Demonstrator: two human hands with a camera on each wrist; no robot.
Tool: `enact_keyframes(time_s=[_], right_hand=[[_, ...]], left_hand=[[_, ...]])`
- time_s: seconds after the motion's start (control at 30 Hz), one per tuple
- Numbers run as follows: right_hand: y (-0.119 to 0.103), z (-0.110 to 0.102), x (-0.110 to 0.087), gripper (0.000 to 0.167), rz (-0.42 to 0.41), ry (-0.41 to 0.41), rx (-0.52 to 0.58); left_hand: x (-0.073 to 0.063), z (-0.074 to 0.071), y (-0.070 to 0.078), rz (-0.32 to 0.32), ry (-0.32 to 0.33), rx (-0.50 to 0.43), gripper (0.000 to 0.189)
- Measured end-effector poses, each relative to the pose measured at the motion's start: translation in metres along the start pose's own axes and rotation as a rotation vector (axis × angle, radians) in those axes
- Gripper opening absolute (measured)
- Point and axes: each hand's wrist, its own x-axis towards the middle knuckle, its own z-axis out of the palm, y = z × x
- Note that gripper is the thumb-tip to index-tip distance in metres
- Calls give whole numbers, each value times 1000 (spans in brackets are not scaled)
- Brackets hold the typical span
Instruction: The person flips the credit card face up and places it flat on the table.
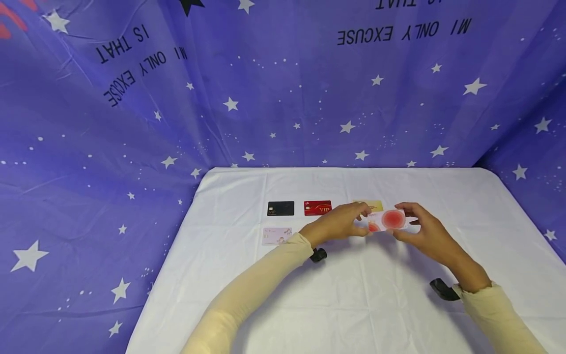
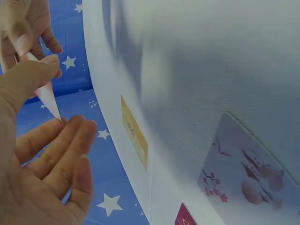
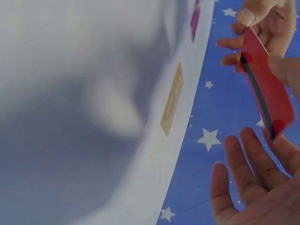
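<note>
Both hands hold one pink-and-white card (image 1: 386, 221) with a large red circle, raised above the table. My left hand (image 1: 338, 222) pinches its left end between thumb and index finger; my right hand (image 1: 424, 236) pinches the right end the same way. In the right wrist view the card's red back (image 3: 269, 89) shows a dark stripe. Just behind the held card, a gold card (image 1: 376, 205) lies on the cloth, partly hidden by the left hand. Near the left wrist lies a pale pink VIP card (image 1: 275, 236), its blossom print (image 2: 253, 183) visible in the left wrist view.
A red VIP card (image 1: 317, 207) and a black VIP card (image 1: 280, 208) lie in a back row with the gold one. White cloth (image 1: 336, 309) covers the table. Purple star-patterned curtains (image 1: 300, 88) stand behind and at both sides.
</note>
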Motion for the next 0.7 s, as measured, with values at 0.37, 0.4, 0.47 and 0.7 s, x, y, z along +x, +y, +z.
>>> enact_keyframes(time_s=[0.37,0.4,0.47,0.7], right_hand=[[5,-2,8,55,15,-177,-219],[5,-1,8,56,10,-183,-232],[7,2,9,57,5,-194,-251],[14,11,7,54,-3,-226,-268]], left_hand=[[0,13,-4,-70,17,272,44],[0,14,-4,-73,19,293,44],[0,17,-3,-82,21,328,44],[0,25,0,-98,1,437,41]])
